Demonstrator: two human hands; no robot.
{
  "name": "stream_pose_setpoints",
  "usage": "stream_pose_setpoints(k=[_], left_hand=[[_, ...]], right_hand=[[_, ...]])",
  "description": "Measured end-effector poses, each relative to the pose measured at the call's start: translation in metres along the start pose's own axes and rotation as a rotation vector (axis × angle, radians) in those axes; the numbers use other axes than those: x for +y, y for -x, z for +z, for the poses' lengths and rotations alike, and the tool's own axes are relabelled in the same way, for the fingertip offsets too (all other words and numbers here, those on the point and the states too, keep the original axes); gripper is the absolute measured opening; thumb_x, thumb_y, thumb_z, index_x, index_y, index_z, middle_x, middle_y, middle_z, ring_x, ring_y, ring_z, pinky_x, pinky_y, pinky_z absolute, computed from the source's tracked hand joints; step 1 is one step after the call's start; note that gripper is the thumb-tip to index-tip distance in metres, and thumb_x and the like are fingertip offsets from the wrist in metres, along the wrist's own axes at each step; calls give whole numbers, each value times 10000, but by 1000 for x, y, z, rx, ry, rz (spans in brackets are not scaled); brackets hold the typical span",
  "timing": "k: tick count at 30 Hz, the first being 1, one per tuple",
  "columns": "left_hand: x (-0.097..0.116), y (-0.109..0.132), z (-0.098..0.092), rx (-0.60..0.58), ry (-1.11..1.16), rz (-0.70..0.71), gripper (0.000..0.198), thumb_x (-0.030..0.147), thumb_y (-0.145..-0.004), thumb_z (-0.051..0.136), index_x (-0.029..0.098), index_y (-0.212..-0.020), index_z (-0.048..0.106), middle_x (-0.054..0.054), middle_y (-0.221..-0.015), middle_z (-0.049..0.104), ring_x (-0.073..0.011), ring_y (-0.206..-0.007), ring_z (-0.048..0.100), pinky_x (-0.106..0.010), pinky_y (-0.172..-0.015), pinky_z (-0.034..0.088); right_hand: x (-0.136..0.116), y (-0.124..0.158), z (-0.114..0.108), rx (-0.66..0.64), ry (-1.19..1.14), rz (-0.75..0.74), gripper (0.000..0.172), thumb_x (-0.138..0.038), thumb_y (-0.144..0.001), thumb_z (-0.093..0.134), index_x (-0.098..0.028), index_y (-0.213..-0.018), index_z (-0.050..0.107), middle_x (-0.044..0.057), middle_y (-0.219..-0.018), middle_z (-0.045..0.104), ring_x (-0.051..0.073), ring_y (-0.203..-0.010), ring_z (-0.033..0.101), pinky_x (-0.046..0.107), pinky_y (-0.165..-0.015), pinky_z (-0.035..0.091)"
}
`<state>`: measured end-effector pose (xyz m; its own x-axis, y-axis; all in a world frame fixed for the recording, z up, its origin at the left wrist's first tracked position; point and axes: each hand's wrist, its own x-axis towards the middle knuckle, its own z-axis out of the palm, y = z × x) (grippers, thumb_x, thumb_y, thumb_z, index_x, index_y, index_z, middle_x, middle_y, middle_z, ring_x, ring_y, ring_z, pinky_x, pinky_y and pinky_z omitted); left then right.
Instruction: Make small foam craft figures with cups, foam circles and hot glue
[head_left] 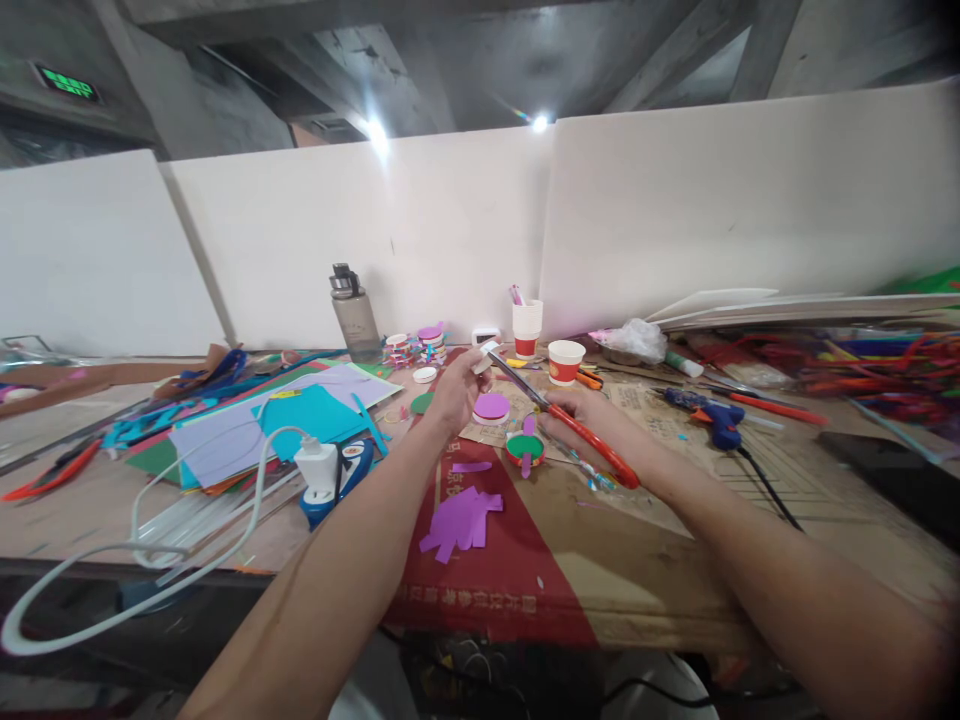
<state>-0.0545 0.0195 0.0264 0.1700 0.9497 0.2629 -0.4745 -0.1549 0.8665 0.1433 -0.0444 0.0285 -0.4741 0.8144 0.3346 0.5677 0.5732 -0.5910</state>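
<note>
In my right hand point(574, 408) is a pair of scissors point(592, 440) with long red handles, its blades pointing up and left. My left hand point(463, 388) pinches a small white piece point(488, 351), whose kind I cannot make out, at the blade tips. Whether the blades touch it is unclear. Below my hands lies a purple paper disc point(492, 406) on a white round base. Beside it stands a short, round green-topped piece point(523, 449) with purple strips across its rim. Nearer to me, several purple paper strips point(465, 518) lie in a heap on red cardboard.
Two paper cups point(566, 364) point(526, 330) stand behind my hands, one holding pens. A water bottle point(355, 318) rises at the back left, near coloured paper sheets point(315, 412). A white charger point(318, 468) with a looping cable is at left; a blue glue gun point(716, 420) lies right.
</note>
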Motion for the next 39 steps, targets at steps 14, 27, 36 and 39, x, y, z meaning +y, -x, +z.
stream_pose_setpoints(k=[14,27,36,39], left_hand=[[0,-4,-1,78,94,24,319,257,-736,568,127,-999,693,-7,-647,583,-95,-518,438,-233,-495,334],[6,0,4,3,101,-23,407,280,-715,523,103,-1041,690,-69,-758,661,-112,-533,460,-249,-495,311],[3,2,2,-38,58,-36,421,271,-697,510,86,-1022,704,-90,-762,667,-118,-559,454,-248,-526,335],[2,1,2,-45,52,-30,419,267,-705,497,88,-1020,706,-89,-766,672,-122,-570,465,-250,-528,344]], right_hand=[[-4,5,-3,-98,-257,44,216,-425,-855,590,-220,-889,529,43,-897,642,180,-752,632,281,-601,527],[-13,7,-12,-98,-178,93,291,-441,-891,478,-228,-696,443,-13,-589,527,141,-502,508,276,-476,418],[-14,7,-11,-96,-211,106,308,-448,-899,450,-230,-682,447,-11,-563,534,135,-464,501,272,-460,406],[-12,8,-11,-84,-203,90,317,-455,-914,439,-225,-699,479,-12,-555,546,133,-462,500,269,-465,393]])
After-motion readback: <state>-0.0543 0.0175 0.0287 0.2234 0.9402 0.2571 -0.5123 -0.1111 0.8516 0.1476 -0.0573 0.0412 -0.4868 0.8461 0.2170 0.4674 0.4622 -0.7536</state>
